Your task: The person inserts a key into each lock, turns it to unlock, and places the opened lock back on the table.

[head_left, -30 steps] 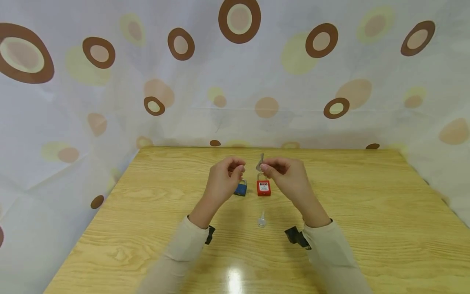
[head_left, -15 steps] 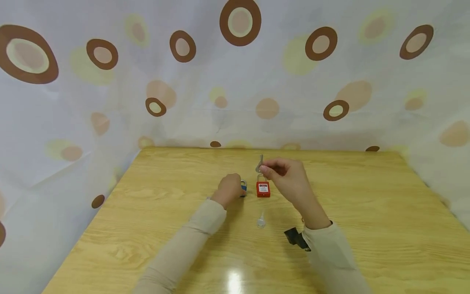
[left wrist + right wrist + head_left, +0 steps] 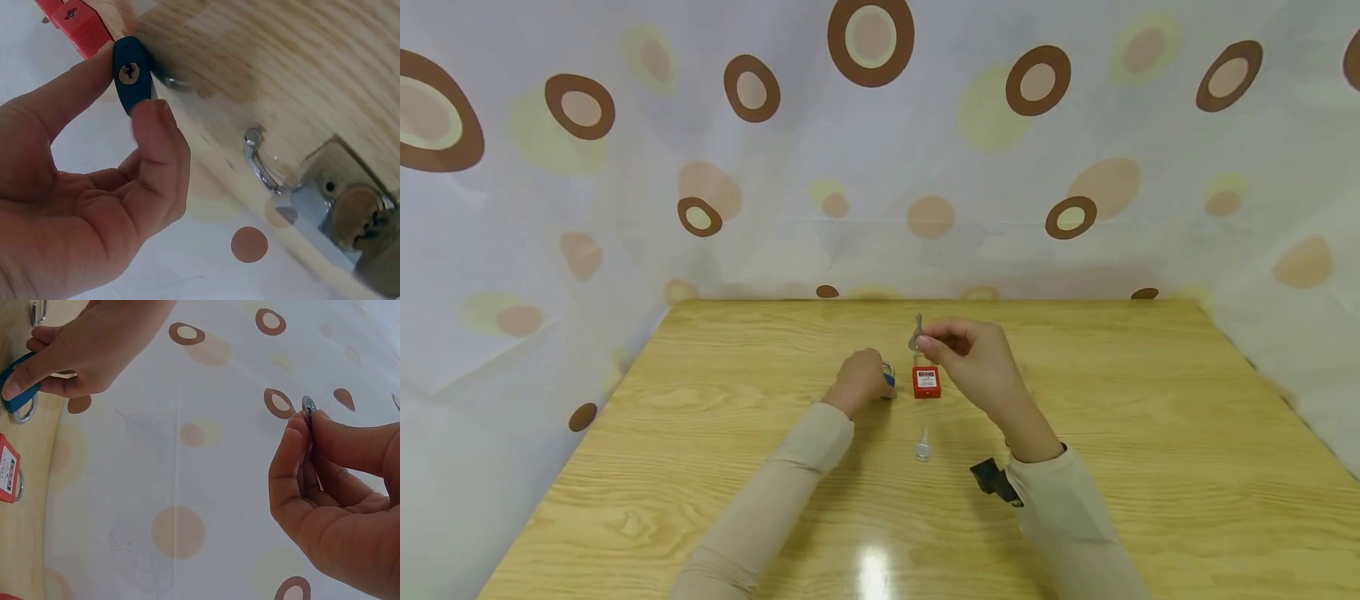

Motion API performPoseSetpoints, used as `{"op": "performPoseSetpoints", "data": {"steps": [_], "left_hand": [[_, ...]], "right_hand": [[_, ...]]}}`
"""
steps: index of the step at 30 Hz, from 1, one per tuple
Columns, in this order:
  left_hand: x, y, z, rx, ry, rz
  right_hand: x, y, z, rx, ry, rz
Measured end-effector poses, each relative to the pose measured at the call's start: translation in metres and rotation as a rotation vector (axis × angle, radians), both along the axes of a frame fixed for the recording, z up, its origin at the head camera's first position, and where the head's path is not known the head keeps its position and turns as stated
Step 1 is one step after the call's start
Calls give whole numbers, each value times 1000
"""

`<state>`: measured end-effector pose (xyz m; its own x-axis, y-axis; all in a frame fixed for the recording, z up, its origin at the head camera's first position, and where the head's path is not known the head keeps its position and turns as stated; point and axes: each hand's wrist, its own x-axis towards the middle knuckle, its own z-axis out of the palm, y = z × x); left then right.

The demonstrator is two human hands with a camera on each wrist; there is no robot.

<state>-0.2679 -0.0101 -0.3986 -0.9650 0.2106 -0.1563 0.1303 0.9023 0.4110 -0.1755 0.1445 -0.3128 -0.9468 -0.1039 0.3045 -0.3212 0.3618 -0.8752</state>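
My left hand [image 3: 859, 382] is low over the table and pinches a blue padlock [image 3: 130, 81] between thumb and fingers. The left wrist view shows the padlock's keyhole face, and its shackle [image 3: 888, 368] shows in the head view. My right hand [image 3: 977, 362] is raised and pinches a metal key [image 3: 917, 333], whose shaft points up. In the right wrist view only the key's rounded edge [image 3: 309, 406] shows above the fingertips. Below the key, a red padlock [image 3: 927, 382] with a white label stands just right of the blue one.
Another key [image 3: 922, 448] lies on the wooden table [image 3: 640, 467] nearer the front. A silver padlock [image 3: 337, 194] with its shackle swung out appears in the left wrist view. A patterned cloth [image 3: 880, 183] hangs behind the table.
My left hand has come down from beside the right hand and taken hold of the blue padlock. The right hand still holds the key up, and the head view has shifted slightly.
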Motion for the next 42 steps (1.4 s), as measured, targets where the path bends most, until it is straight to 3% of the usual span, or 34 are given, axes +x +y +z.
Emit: {"op": "performPoseSetpoints", "data": {"steps": [13,20,30,42], "left_hand": [[-4,-1,-6,115,40,9],[1,-8,-5,222,82,46],[15,-20,7,520,109,64],[34,-20,26,673,208,23]], "right_hand": [[0,1,1,26,6,-2],[-1,0,2,37,18,-5],[-2,-2,2,34,18,-10],[-2,1,-1,51,2,-22]]}}
